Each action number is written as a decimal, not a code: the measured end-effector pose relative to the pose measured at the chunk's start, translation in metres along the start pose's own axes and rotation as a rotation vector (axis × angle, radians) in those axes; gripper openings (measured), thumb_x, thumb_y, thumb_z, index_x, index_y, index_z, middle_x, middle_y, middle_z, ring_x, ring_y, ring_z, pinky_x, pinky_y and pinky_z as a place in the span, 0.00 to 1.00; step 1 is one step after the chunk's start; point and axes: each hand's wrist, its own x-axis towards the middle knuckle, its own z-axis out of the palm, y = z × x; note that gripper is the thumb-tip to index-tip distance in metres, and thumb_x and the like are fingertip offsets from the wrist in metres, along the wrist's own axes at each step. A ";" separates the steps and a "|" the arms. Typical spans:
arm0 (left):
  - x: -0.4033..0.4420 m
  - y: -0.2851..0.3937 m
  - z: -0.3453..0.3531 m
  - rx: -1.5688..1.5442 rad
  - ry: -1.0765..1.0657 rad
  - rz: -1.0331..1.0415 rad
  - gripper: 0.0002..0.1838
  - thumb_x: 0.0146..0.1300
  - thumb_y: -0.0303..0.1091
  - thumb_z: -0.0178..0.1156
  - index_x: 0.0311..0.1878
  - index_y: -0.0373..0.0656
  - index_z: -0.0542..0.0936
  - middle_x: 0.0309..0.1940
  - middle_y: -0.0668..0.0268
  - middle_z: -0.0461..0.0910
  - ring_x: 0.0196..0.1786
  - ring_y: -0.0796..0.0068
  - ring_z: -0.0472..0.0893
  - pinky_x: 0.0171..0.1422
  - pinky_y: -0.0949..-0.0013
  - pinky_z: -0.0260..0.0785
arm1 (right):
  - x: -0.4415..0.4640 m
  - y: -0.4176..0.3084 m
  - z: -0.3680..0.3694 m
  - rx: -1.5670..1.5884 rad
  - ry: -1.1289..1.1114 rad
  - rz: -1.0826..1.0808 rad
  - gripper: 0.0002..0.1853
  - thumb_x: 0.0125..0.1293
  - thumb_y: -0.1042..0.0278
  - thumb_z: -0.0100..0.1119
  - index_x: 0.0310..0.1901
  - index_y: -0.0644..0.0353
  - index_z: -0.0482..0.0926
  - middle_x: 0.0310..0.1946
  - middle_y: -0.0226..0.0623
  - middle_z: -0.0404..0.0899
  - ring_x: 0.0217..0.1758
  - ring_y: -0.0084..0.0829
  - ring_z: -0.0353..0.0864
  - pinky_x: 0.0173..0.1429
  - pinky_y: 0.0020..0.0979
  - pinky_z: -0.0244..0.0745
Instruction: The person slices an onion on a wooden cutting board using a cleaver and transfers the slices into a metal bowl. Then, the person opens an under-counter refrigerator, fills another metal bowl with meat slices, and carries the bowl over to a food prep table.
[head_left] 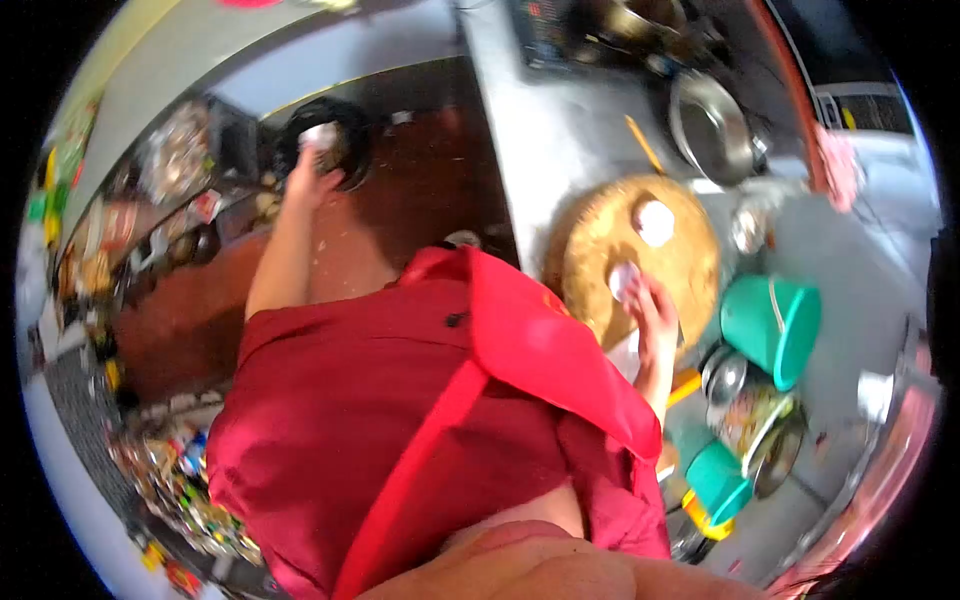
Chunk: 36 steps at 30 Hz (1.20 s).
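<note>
My left hand [312,180] reaches over a round black bin [352,125], its thumb spread away from the fingers. A pinkish-white piece [320,137] is at its fingertips; blur hides whether they touch. On the right, a thick round wooden chopping board [585,250] lies on the counter. My right hand [652,310] is at its near side, fingers closed on a pale purple-white piece that looks like onion [623,281]. A rounder white piece, also onion-like [655,223], rests farther back on the board. A knife's orange handle [684,387] sticks out near my right wrist.
Beyond the board are a steel pan [712,128] and a stove [610,35]. A green bucket [770,325], a smaller green container [718,482] and steel bowls [724,372] stand to the right. Cluttered shelves [160,225] line the left, above a red-brown floor [430,150].
</note>
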 end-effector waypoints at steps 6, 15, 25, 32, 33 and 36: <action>-0.025 -0.018 0.125 0.445 -0.267 0.127 0.26 0.61 0.36 0.56 0.61 0.41 0.63 0.52 0.61 0.69 0.44 0.72 0.77 0.46 0.73 0.70 | 0.086 -0.032 -0.013 -0.972 0.283 -0.418 0.43 0.44 0.56 0.71 0.61 0.63 0.60 0.59 0.49 0.63 0.62 0.43 0.63 0.62 0.37 0.62; -0.133 -0.089 0.313 0.825 -1.165 0.193 0.23 0.58 0.32 0.57 0.57 0.44 0.68 0.47 0.63 0.73 0.45 0.72 0.74 0.51 0.70 0.66 | 0.116 -0.014 0.022 -0.936 0.398 -0.411 0.52 0.35 0.62 0.74 0.62 0.70 0.53 0.53 0.57 0.67 0.56 0.50 0.66 0.61 0.40 0.63; -0.173 -0.106 0.375 1.039 -1.480 0.355 0.17 0.54 0.26 0.59 0.48 0.37 0.75 0.39 0.62 0.79 0.41 0.76 0.78 0.48 0.72 0.70 | 0.052 -0.025 0.033 -0.815 0.151 -0.813 0.51 0.35 0.73 0.72 0.64 0.63 0.54 0.56 0.52 0.63 0.58 0.50 0.63 0.63 0.40 0.61; -0.182 -0.084 0.372 1.155 -1.560 0.342 0.13 0.51 0.23 0.59 0.42 0.34 0.76 0.37 0.61 0.80 0.42 0.75 0.79 0.48 0.72 0.71 | 0.032 -0.034 0.038 -0.858 0.094 -0.870 0.48 0.33 0.76 0.71 0.61 0.63 0.57 0.54 0.50 0.64 0.58 0.49 0.64 0.62 0.40 0.62; -0.182 -0.082 0.371 1.159 -1.571 0.350 0.13 0.50 0.23 0.59 0.41 0.34 0.76 0.37 0.61 0.80 0.42 0.75 0.79 0.48 0.72 0.71 | 0.029 -0.037 0.039 -0.875 0.081 -0.881 0.47 0.33 0.76 0.71 0.61 0.63 0.58 0.53 0.49 0.65 0.57 0.49 0.64 0.61 0.40 0.62; -0.190 -0.078 0.370 1.246 -1.560 0.439 0.12 0.47 0.23 0.59 0.38 0.34 0.76 0.35 0.61 0.81 0.40 0.75 0.79 0.47 0.73 0.71 | 0.024 -0.043 0.042 -0.919 0.055 -0.910 0.45 0.34 0.76 0.69 0.59 0.63 0.60 0.53 0.48 0.66 0.56 0.48 0.66 0.61 0.40 0.63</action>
